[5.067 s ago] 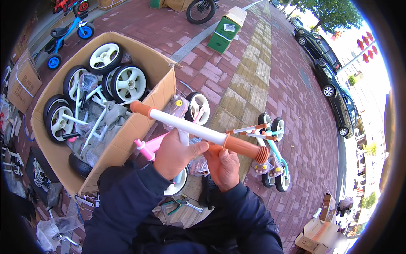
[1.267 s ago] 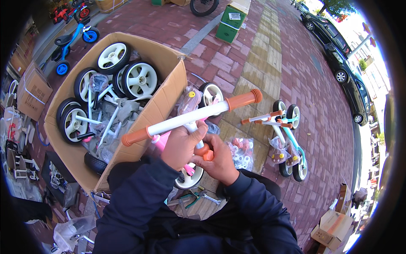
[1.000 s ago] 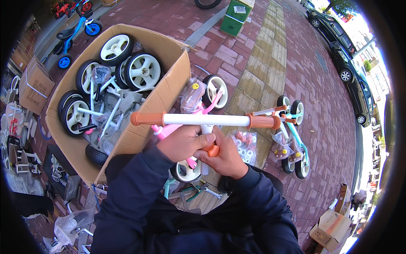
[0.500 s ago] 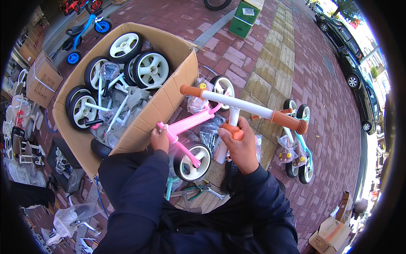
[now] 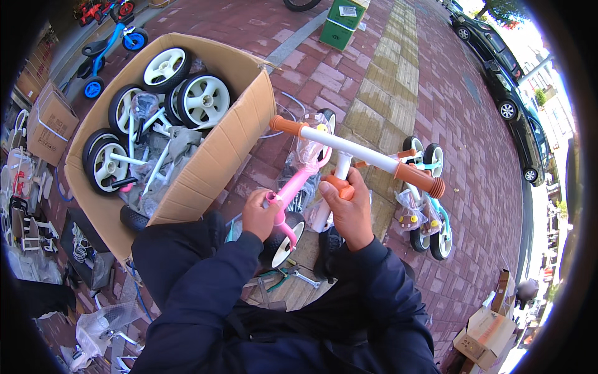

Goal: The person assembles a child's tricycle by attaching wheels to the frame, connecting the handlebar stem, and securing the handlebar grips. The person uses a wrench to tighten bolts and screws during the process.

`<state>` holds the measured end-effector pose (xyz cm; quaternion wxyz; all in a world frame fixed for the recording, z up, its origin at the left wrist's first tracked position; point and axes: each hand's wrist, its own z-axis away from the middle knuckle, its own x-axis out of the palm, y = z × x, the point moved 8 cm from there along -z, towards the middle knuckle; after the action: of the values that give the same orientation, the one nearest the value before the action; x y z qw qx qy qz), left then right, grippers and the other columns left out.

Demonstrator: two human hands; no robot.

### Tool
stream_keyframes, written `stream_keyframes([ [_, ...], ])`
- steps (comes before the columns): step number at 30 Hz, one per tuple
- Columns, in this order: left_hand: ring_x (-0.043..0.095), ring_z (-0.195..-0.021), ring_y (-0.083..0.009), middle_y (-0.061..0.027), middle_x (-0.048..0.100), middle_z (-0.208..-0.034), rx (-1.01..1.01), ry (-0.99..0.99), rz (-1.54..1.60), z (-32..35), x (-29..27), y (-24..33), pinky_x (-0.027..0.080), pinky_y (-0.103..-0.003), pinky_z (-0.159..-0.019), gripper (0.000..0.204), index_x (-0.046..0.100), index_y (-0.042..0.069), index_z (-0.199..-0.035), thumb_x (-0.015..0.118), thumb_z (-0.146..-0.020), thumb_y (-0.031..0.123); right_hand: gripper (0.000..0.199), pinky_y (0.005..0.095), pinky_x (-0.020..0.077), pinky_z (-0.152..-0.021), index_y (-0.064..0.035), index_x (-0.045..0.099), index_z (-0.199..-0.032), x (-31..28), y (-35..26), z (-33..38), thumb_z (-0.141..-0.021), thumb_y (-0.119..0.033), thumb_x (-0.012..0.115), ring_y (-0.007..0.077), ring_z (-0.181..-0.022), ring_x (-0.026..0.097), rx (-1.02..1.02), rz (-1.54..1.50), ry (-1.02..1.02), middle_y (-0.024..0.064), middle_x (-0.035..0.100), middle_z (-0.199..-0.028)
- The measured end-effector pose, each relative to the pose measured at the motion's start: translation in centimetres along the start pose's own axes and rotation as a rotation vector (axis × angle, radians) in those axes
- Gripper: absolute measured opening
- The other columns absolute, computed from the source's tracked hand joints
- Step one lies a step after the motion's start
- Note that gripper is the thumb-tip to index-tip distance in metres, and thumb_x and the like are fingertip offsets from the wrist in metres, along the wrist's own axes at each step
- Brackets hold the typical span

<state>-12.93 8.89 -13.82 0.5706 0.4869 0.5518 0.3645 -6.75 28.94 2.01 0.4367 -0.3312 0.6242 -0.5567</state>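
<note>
My right hand [image 5: 350,209] is wrapped around the stem of a white handlebar [image 5: 355,148], thumb pressed along the orange clamp [image 5: 340,186]. The handlebar hangs in the air above the ground, right of centre in my view. Its long crossbar slants from upper left, farther from me, to lower right, with a ribbed orange-brown grip [image 5: 425,180] at the right end and a matching one at the left. The stem runs crosswise to that, its lower end pointing down and slightly left, toward my lap.

My left hand [image 5: 258,214] is closed on the near end of a pink balance-bike frame [image 5: 293,188], fingers curled around the head tube, whose open mouth faces up. The frame's long axis leads away from me, up and to the right. Its pink fork [image 5: 288,229] dips toward me in front of a black-tyred white wheel [image 5: 295,244]; I can't tell whether the two join.

Beneath lies red brick paving [image 5: 473,212], crossed by a yellowish paved strip [image 5: 387,81]. Pliers [image 5: 275,282] and a wrench [image 5: 306,278] lie just before my lap. On my left stands a big cardboard box [image 5: 215,171] of wheels and white tubes; on my right, a turquoise balance bike [image 5: 446,219]. It's an outdoor pavement, with dark cars [image 5: 522,141] parked at far right.
</note>
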Motion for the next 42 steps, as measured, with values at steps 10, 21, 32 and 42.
stream_keyframes([
  [10, 0.064, -0.107, -0.032, -0.0178, 0.064, -0.118, 0.06, -0.282, 0.09, 4.5, 7.6, 5.1, 0.051, -0.037, -0.093, 0.036, 0.066, -0.002, -0.115, 0.072, -0.083, 0.014, 0.042, 0.028, 0.0513, -0.083, -0.0038, 0.053, -0.12, -2.3, 3.7, 1.2, -0.087, -0.01, 0.078, 0.0119, -0.094, 0.058, -0.19, -0.014, 0.134, 0.0042, 0.061, -0.105],
  [21, 0.064, -0.103, -0.0326, -0.0181, 0.064, -0.115, 0.011, -0.368, 0.114, 4.5, 8.0, 5.3, 0.052, -0.038, -0.087, 0.034, 0.064, -0.001, -0.114, 0.07, -0.083, 0.012, 0.052, 0.0291, 0.05, -0.089, -0.0024, 0.056, -0.128, -2.5, 5.3, 0.9, -0.083, -0.006, 0.082, 0.0137, -0.101, 0.059, -0.244, -0.041, 0.025, 0.0052, 0.062, -0.113],
  [32, 0.064, -0.105, -0.0342, -0.0184, 0.066, -0.112, -0.004, -0.369, 0.172, 4.1, 8.0, 5.4, 0.051, -0.039, -0.09, 0.037, 0.064, 0.002, -0.119, 0.069, -0.083, 0.009, 0.061, 0.0309, 0.0514, -0.09, -0.0019, 0.057, -0.127, -1.1, 7.0, 1.6, -0.08, -0.027, 0.087, 0.0145, -0.103, 0.061, -0.133, -0.148, -0.151, 0.0052, 0.064, -0.117],
  [42, 0.064, -0.086, -0.0118, -0.0047, 0.069, -0.096, 0.024, -0.495, 0.241, 3.8, 8.5, 6.5, 0.053, -0.03, -0.078, 0.041, 0.063, 0.009, -0.131, 0.071, -0.091, 0.01, 0.056, 0.0303, 0.0507, -0.091, -0.0014, 0.057, -0.125, -0.7, 7.0, 4.1, -0.078, -0.011, 0.086, 0.0148, -0.105, 0.06, -0.084, 0.491, -0.191, 0.0049, 0.063, -0.114],
])
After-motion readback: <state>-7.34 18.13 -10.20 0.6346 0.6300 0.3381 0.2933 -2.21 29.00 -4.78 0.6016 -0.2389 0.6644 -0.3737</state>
